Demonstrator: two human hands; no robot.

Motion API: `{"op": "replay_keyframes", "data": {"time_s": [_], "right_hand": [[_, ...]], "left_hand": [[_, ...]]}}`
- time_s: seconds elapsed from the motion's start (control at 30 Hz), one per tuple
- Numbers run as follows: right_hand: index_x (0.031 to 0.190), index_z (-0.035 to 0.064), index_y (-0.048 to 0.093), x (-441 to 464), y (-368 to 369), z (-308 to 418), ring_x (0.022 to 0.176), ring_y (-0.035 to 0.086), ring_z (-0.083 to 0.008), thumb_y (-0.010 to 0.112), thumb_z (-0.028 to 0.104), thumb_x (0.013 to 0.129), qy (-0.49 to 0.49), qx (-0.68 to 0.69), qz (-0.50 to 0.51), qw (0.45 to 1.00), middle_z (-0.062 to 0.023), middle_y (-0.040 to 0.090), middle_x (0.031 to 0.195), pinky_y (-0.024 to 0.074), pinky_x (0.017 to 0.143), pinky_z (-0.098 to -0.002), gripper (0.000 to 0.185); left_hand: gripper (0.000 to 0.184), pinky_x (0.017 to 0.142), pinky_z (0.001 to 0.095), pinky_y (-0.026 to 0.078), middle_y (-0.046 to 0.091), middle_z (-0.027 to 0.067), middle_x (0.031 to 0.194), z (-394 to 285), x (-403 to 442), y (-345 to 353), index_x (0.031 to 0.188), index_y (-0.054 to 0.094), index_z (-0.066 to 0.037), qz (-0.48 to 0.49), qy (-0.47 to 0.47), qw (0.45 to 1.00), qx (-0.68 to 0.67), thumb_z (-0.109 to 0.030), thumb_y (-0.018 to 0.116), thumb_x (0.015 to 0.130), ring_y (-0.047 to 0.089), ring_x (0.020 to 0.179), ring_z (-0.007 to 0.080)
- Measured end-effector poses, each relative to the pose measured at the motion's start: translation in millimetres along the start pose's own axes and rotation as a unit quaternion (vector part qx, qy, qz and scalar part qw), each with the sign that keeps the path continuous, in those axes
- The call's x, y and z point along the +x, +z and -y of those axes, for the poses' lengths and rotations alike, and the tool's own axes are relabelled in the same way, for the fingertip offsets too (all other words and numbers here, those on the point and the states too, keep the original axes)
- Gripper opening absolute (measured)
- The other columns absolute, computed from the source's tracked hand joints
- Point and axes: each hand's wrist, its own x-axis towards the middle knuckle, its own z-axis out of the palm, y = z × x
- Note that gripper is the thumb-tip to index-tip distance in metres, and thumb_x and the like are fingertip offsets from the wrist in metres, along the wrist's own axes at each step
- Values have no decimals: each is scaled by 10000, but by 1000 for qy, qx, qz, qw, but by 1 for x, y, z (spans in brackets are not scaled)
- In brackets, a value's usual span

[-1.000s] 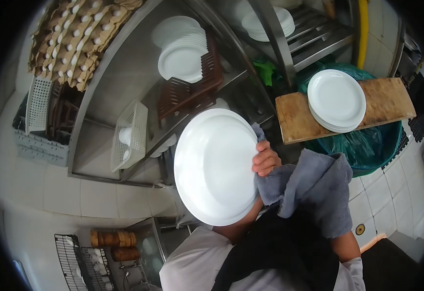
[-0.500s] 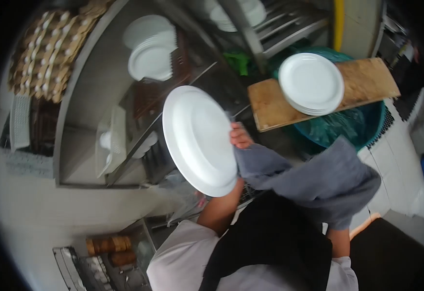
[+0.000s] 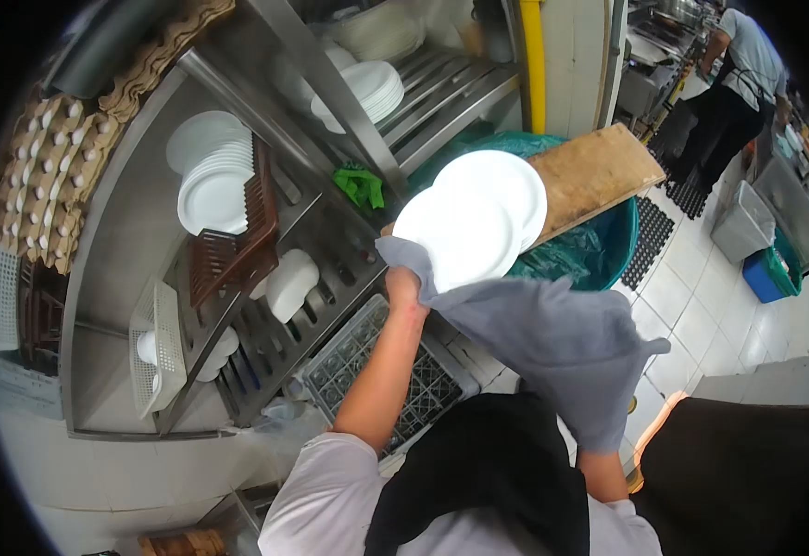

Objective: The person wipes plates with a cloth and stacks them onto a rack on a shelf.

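Observation:
A white plate (image 3: 457,239) is in my left hand (image 3: 405,285), which grips its lower left edge through one end of a grey cloth (image 3: 543,329). That plate overlaps the front of a stack of white plates (image 3: 506,190), whose support is a wooden board (image 3: 599,176); whether the held plate touches the stack cannot be made out. The cloth stretches to the right and drapes over my right hand, hiding its fingers; only the right wrist and forearm (image 3: 601,474) show below it.
Beneath the board stands a green lined bin (image 3: 622,241). Metal shelving at left carries plates in a brown rack (image 3: 238,250) and a white basket (image 3: 156,347). A glass crate (image 3: 395,371) sits below. Another person (image 3: 733,93) stands at the upper right.
My left hand has carried the plate rightward to the stack on the board, and the plate now faces up more. The view has swung right, bringing the other person and the glass crate into sight.

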Motion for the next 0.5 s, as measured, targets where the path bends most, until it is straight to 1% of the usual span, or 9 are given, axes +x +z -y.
{"op": "replay_keyframes", "data": {"time_s": [0.03,0.1,0.13,0.2,0.23,0.3,0.37,0.43,0.5], "right_hand": [[941,34,612,0,0,2,1048,582,-274,710,114,732,-5,-3,7,1000,-129,546,920,473,836,-367,245],[955,35,608,-3,4,8,1050,579,-267,713,115,735,-21,-8,36,999,-125,547,928,471,838,-362,257],[963,35,606,-5,5,11,1051,577,-264,714,115,737,-28,-10,47,998,-123,548,932,470,840,-360,263],[977,36,602,-7,6,15,1053,574,-257,716,116,740,-35,-12,67,997,-118,549,940,468,842,-355,275],[984,37,600,-8,7,17,1054,573,-253,717,116,741,-35,-11,70,997,-116,549,944,467,844,-353,281],[998,38,596,-5,8,17,1056,570,-247,720,117,744,-33,-10,63,997,-112,551,952,465,847,-348,293],[1012,39,593,2,4,17,1058,567,-240,722,118,747,-30,-12,32,999,-108,552,960,463,849,-343,305],[1026,40,589,13,0,22,1060,564,-233,724,118,750,-33,-19,-4,999,-103,553,968,461,852,-338,317],[1040,41,585,25,3,32,1062,561,-226,727,119,753,-53,-34,-27,998,-99,554,976,459,855,-334,330]], "left_hand": [[458,905,329,552,603,82,1285,6,12,-1,1400,493,-20,5,3,1000,-5,-238,598,1012,639,1114,198],[457,1011,393,524,588,78,1378,18,34,-2,1462,459,-60,57,76,995,24,-255,519,1053,592,1245,245],[457,1011,393,524,588,78,1378,23,43,0,1462,459,-60,59,80,995,20,-255,519,1053,592,1245,245],[489,976,396,527,593,71,1359,28,49,16,1459,460,-63,-10,25,997,78,-320,530,1048,605,1203,246],[489,976,396,527,593,71,1359,30,52,21,1459,460,-63,-10,29,997,74,-320,530,1048,605,1203,246],[446,1004,347,459,597,77,1331,20,48,39,1417,512,-50,-19,30,994,105,-276,536,1033,577,1205,221],[442,1017,352,449,601,92,1330,10,33,25,1395,526,-28,-23,4,995,102,-269,533,1024,566,1212,220],[472,937,376,520,636,58,1238,2,9,-15,1349,551,-42,81,69,959,264,-355,600,1000,613,1123,211],[497,916,360,521,660,57,1170,-10,-28,-59,1317,583,-45,206,11,903,377,-319,701,920,622,1087,192]]}}
